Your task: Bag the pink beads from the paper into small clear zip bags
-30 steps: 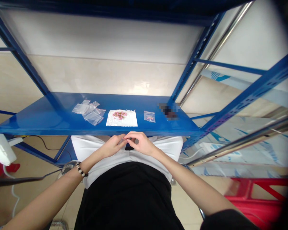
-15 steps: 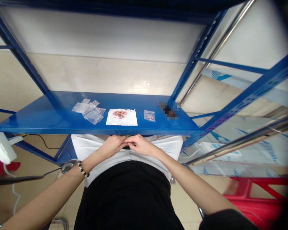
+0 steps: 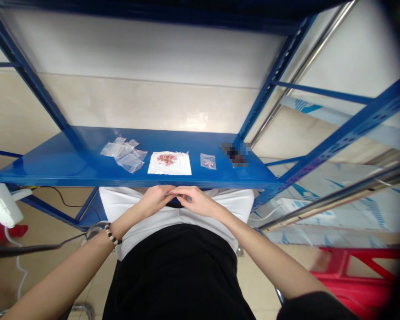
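Observation:
My left hand point(image 3: 155, 201) and my right hand point(image 3: 196, 201) meet at the middle, just in front of the shelf's edge. Their fingertips pinch a small clear item point(image 3: 175, 195), too small and hidden to name exactly. On the blue shelf, a white paper sheet point(image 3: 178, 167) holds a heap of pink beads point(image 3: 167, 159). Several clear zip bags point(image 3: 125, 153) lie to its left. To its right lies a small clear bag point(image 3: 208, 161) with a few pink beads inside.
A pixelated dark object point(image 3: 235, 154) sits at the shelf's right end. Blue steel uprights point(image 3: 273, 75) frame the shelf. A white device with a cable point(image 3: 2, 204) is at far left, and a red stool point(image 3: 356, 280) stands low right.
My fingers have shifted slightly on the small item, and my hands have drawn a little closer together. The items on the shelf have stayed in place.

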Tool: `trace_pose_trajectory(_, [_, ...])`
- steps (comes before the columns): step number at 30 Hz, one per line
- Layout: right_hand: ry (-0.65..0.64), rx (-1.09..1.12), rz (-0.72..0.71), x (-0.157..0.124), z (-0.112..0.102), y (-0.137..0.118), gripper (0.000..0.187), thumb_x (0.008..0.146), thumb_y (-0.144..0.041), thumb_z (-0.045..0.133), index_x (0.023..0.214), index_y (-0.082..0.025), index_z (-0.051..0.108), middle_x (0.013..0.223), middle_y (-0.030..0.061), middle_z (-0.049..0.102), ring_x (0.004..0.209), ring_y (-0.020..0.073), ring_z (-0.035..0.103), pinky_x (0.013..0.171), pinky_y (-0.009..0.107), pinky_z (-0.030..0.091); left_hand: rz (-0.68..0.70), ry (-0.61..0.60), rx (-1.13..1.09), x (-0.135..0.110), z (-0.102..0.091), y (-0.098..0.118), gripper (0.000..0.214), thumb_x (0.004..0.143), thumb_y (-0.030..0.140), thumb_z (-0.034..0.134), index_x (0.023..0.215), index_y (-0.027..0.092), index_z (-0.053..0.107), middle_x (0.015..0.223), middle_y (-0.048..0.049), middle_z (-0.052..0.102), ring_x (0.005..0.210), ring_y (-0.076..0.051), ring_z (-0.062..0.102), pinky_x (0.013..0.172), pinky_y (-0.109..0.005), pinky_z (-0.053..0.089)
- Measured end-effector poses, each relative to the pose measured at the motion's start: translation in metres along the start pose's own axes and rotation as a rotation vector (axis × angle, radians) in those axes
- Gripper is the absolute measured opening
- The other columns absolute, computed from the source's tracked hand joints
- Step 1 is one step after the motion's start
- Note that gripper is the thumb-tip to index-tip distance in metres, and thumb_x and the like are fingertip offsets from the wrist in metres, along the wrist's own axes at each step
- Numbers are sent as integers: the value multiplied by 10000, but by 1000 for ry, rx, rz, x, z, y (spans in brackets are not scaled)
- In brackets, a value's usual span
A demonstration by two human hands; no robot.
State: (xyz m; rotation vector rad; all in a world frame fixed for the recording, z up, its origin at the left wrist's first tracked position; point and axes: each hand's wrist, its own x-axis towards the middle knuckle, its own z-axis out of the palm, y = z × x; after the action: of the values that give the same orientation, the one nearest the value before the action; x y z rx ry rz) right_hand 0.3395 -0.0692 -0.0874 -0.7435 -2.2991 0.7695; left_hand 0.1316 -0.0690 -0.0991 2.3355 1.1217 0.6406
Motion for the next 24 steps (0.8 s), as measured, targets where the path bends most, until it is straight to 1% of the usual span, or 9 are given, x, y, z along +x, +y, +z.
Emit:
trace_pose_trajectory(2, [-19,-11,-3,0,0,-2,396,862,-61,480,1181,-199,668,1094,69,706,814,150,657,749,270,516,28,15,69,-1,1,2,271,977,349,429,1047,210,651,984,-57,711,917,-213,652,790,-271,449])
trace_pose_trajectory(4, [-44,-22,-15,1,1,-4,376,857,-48,471,1133,-194,680,1038,56,714,799,148,647,754,267,506,70,17,111,-2,2,2,275,986,349,418,1084,210,634,1019,-62,704,957,-217,644,817,-280,444])
trace_pose_trajectory(6, [-70,-33,-33,1,2,-6,345,850,-35,469,1074,-186,684,996,49,713,836,159,646,791,276,497,106,19,142,-2,4,1,288,995,347,401,1129,201,611,1063,-73,695,997,-222,637,852,-294,440])
trace_pose_trajectory(9, [-100,-58,-51,0,6,-8,303,834,-18,479,1015,-177,663,1010,57,699,927,181,640,848,296,482,133,19,190,-3,7,0,292,994,350,404,1149,187,591,1074,-88,688,1007,-233,634,877,-320,436])
trace_pose_trajectory(13, [-131,-100,-57,-2,13,-7,259,814,-19,514,987,-169,636,1001,68,687,926,191,639,822,296,491,160,-9,218,-6,8,2,293,986,350,421,1173,187,576,1066,-92,684,1000,-239,633,875,-336,440])
trace_pose_trajectory(16, [-168,-176,-61,-6,19,-5,204,814,-47,541,958,-161,630,965,76,685,906,199,643,811,304,498,191,-32,232,-9,8,7,310,983,343,415,1199,179,565,1059,-106,677,1007,-247,630,890,-353,442])
trace_pose_trajectory(20, [-229,-347,-36,-13,26,-4,113,831,-106,557,905,-136,636,882,97,688,813,216,651,757,318,509,247,-65,276,-11,11,13,294,971,300,417,1188,168,565,1046,-121,669,1016,-260,620,911,-375,440])
trace_pose_trajectory(22, [-247,-410,-31,-16,30,-4,115,836,-123,564,921,-123,641,873,106,690,789,219,650,746,323,512,283,-86,291,-11,14,15,286,964,283,423,1180,162,565,1061,-127,663,1026,-264,613,917,-382,435])
trace_pose_trajectory(24, [-250,-437,-47,-17,33,-3,144,838,-119,562,956,-116,645,904,116,693,810,222,650,766,328,512,311,-105,296,-10,16,16,283,956,273,434,1179,162,567,1082,-134,658,1038,-268,607,921,-382,429])
